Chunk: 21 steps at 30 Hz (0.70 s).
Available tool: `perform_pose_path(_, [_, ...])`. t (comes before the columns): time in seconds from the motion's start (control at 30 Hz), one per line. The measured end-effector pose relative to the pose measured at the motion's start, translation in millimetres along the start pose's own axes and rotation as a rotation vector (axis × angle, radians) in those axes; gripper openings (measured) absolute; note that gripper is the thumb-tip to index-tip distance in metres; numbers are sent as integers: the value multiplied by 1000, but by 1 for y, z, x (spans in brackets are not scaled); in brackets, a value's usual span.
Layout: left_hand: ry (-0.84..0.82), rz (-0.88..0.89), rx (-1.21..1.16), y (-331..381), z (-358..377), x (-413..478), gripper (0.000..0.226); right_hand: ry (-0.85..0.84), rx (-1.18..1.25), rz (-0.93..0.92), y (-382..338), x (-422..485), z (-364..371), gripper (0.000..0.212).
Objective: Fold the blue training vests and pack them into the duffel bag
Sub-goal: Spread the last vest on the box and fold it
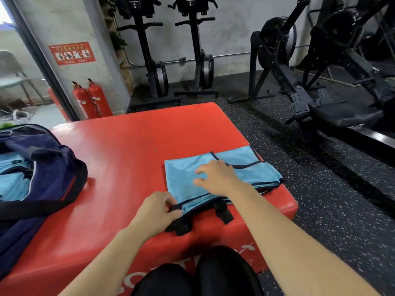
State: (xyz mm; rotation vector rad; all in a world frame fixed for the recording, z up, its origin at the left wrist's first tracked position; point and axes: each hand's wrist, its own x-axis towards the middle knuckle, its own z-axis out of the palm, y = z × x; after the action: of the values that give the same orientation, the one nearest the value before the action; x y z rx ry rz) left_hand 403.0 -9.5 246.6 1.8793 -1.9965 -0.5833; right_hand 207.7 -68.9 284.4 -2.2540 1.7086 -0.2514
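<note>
A light blue training vest point(183, 178) with dark trim lies partly folded on the near right corner of a red padded box point(128, 150). My left hand point(158, 210) pinches the vest's dark edge at its near left corner. My right hand point(215, 177) rests on top of the vest with fingers spread and slightly bent. A navy duffel bag point(49, 167) sits open at the left of the box, with light blue vests point(12, 180) visible inside it.
Black strap handles point(223, 212) hang on the box's front edge under the vest. Two red fire extinguishers point(92, 99) stand by the wall. Rowing machines point(320, 82) crowd the speckled rubber floor behind and to the right. My knees point(198, 274) are against the box.
</note>
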Motion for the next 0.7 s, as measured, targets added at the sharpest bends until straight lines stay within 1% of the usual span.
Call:
perform_pose_path(0.03, [17, -2, -9, 0, 0, -2, 19, -136, 28, 5, -10, 4, 7, 44])
perform_pose_path(0.07, [27, 1, -26, -1, 0, -4, 20, -213, 5, 13, -15, 7, 14, 48])
perform_pose_path(0.17, [31, 21, -78, -4, 1, -11, 16, -283, -116, 52, -19, 11, 24, 60])
perform_pose_path(0.27, [4, 55, -113, -8, 2, -17, 16, -288, -153, 80, -25, 13, 23, 69])
perform_pose_path(0.37, [-32, 57, -192, -12, 2, -20, 25, -258, -188, 103, -35, 14, 28, 77])
perform_pose_path(0.43, [-27, 73, -189, -15, 1, -19, 33, -213, -218, 125, -41, 17, 33, 86])
perform_pose_path(0.5, [-31, 86, -192, -16, 0, -19, 39, -182, -244, 135, -47, 20, 36, 90])
perform_pose_path(0.6, [-59, 105, -266, -12, -3, -19, 42, -207, -264, 143, -52, 28, 34, 94])
perform_pose_path(0.7, [-101, 128, -311, -6, -4, -22, 60, -240, -284, 135, -53, 33, 33, 95])
